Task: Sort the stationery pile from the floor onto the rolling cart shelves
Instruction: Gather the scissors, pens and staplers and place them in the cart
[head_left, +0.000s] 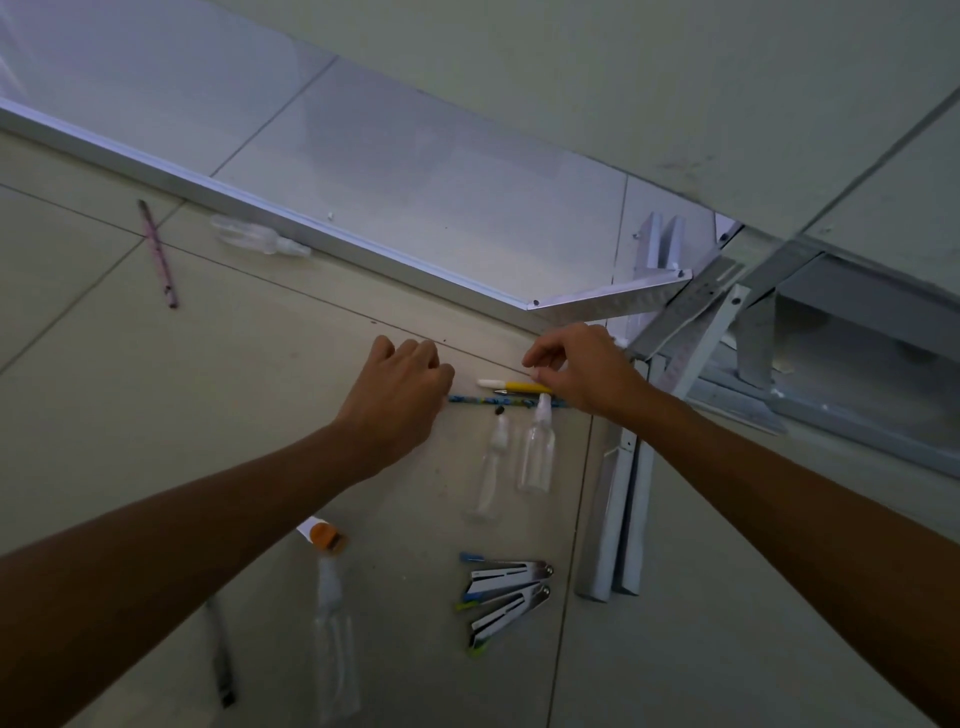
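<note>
On the tiled floor (260, 415), both hands reach into a scatter of stationery. The right hand (587, 371) has its fingers curled down, pinching one end of a yellow pen with a white cap (511, 385), which lies left to right. The left hand (402, 387) is loosely closed, knuckles up, its fingertips at the left end of a blue patterned pencil (498, 401) that lies parallel to the pen, just nearer the person; whether it actually grips the pencil cannot be told. No writing can be read on either.

Just below the pencil, two clear spray bottles (535, 457) lie side by side, nozzles pointing away from the person toward the pencil. Nearer still lie a few metal clips with blue and green ends (506, 587), fanned out. To the left are an orange-capped item (327, 538) and another clear bottle (335, 639). Far left, a pink pencil (157, 254) lies well apart, and one more clear bottle (260, 236) sits beside a metal frame rail (311, 228).
</note>
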